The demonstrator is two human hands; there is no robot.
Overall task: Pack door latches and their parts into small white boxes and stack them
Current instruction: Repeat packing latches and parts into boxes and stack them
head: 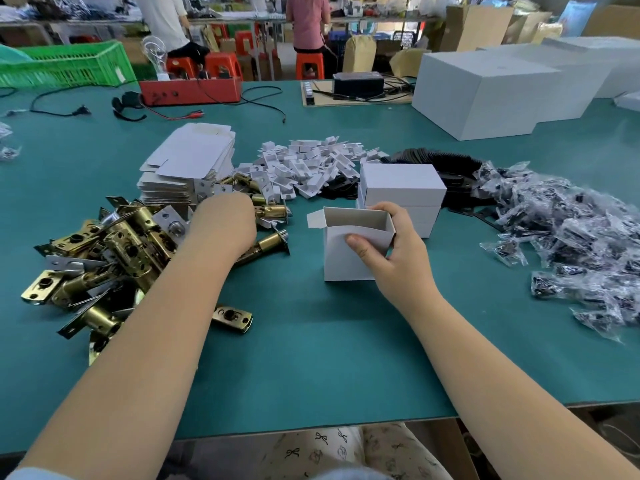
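A: Thin white card, that open box point(353, 251), standing upright on the green table point(311, 358) with its top flaps up. The right hand point(391, 258) grips it at the near right corner, thumb on the front panel, fingers curled over the rim.

B: Will it hold its shape?

A: I'd judge it light and easily crushed, so holding at a corner fold, where the card is stiffest, makes sense. The brass latches point(114, 258) heaped to the left look the opposite: solid metal, heavy for their size, smooth plating, sharp-edged faceplates. Best taken round the tube body, not by the plate.

B: And the left hand point(228, 216)?

A: It reaches into the far end of that latch heap. I see only its back; the fingers are hidden, so I cannot tell whether it grips a latch or is spread.

B: What lies beyond?

A: Just behind the open box, a short stack of closed boxes point(401, 192). Left of it, flat box blanks point(190, 164) piled up, then a heap of small white folded inserts point(311, 164). Dark plates point(446, 164) fan out behind the stack, partly covered. Right, bagged parts point(568, 230) in clear film; glare hides the contents, and the heap is cut off at the frame edge.
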